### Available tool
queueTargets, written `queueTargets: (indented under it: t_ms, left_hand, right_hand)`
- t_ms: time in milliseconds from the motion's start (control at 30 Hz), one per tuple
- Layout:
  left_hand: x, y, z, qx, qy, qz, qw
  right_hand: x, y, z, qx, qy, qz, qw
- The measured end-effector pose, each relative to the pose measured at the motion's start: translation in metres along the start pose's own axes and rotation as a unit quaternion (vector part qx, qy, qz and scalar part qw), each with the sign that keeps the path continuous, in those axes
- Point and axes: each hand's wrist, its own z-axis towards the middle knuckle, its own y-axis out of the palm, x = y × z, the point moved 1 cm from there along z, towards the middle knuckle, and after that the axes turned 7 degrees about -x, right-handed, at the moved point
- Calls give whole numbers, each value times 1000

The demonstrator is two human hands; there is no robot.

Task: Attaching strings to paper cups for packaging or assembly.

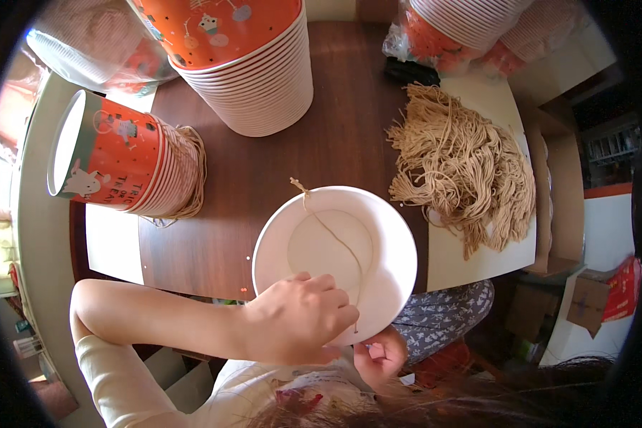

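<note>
A paper bucket (389, 235), white inside, is tilted with its open mouth toward me at the table's front edge. A thin twine cord (339, 239) runs across its mouth, knotted at the far rim and reaching a small hole by the near rim. My left hand (301, 321) curls over the near rim, gripping the bucket, with its fingertips partly hidden. Just below that rim, outside the bucket, my right hand (381, 354) has its fingers pinched together. Whatever lies between them is too small to make out.
A heap of cut twine (467, 171) lies at the right. Nested orange-printed buckets (253, 93) stand at the back; another stack (125, 157) lies on its side at left, with twine loops (198, 171) around its end. Plastic-wrapped buckets (471, 28) sit back right, beside a cardboard box (567, 192).
</note>
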Motion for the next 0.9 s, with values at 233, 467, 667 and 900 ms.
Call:
queueTargets:
  t_ms: [233,467,667,900]
  left_hand:
    - [6,-2,-16,126,57,101,985]
    - [17,34,-50,276,202,166,925]
    - [11,71,-52,386,175,-32,905]
    - [12,84,-59,443,251,-194,838]
  right_hand:
    - [-15,-5,-3,-142,-131,-49,980]
    - [-48,11,-2,-203,-109,-52,972]
    - [-79,24,32,-273,-154,-124,942]
    - [-100,37,44,-351,-186,-188,898]
